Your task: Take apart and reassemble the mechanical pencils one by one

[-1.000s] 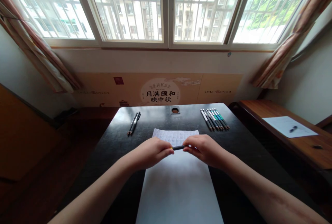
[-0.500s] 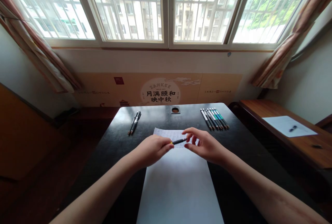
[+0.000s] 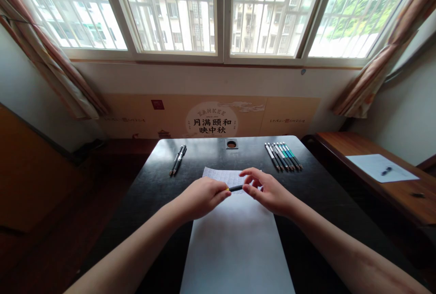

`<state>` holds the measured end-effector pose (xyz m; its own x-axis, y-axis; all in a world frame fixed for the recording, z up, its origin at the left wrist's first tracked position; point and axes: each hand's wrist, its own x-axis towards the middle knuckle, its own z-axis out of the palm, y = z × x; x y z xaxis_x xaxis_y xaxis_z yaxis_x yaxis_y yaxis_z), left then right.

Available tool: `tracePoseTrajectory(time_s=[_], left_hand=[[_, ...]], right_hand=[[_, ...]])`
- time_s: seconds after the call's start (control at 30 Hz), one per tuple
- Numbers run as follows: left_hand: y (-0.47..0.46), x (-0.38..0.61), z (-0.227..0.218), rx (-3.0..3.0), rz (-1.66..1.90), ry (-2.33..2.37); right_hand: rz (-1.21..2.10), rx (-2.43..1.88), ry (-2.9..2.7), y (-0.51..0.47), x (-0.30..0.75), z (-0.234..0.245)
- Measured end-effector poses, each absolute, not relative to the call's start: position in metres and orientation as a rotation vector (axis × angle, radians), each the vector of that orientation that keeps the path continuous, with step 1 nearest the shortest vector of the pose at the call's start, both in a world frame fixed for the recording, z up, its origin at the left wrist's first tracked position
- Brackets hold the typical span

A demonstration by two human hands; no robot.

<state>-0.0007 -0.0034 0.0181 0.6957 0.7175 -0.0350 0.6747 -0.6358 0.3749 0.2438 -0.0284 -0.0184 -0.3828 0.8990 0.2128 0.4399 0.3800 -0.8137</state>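
A dark pen (image 3: 235, 188) with a bit of yellow on its barrel lies level above the paper. My left hand (image 3: 203, 197) is closed around its rear part, thumb along the side, which hides most of the barrel. At the other end, my right hand (image 3: 269, 190) pinches the tip between thumb and finger, its index finger raised and bent. The tip itself is hidden. Under both hands are a printed sheet (image 3: 221, 175) and, nearer me, a long blank white sheet (image 3: 235, 248).
On the black table (image 3: 150, 203), two pens (image 3: 177, 160) lie at the left and a row of several pens (image 3: 283, 156) at the right. A round hole (image 3: 231, 144) sits at the far edge. A wooden side table (image 3: 335, 142) holds a white paper (image 3: 368, 162) with a small dark object.
My right thumb and fingers have closed over the pen's tip, which showed before. My left hand keeps its hold. The view has shifted slightly.
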Motion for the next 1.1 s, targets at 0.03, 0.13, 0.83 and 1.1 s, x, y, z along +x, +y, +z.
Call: tracePoseTrajectory(time_s=[0.03,0.13,0.83,1.1], left_hand=[[-0.0038,-0.0005,0.0184,2.549,0.165,1.087],[-0.0052,-0.0004,0.0187,2.569,0.149,1.085],[-0.0064,-0.0021,0.0222,2.476,0.194,1.089],[-0.0085,0.0001,0.0203,2.490,0.216,1.097]], right_hand=[[0.888,-1.153,-1.988,-0.0283,0.2430,-0.0183],[0.887,-1.178,-2.026,-0.0270,0.2412,-0.0185],[0.769,-1.003,-1.834,-0.0261,0.2418,-0.0226],[0.834,-1.002,-1.847,-0.0289,0.2407,-0.0198]])
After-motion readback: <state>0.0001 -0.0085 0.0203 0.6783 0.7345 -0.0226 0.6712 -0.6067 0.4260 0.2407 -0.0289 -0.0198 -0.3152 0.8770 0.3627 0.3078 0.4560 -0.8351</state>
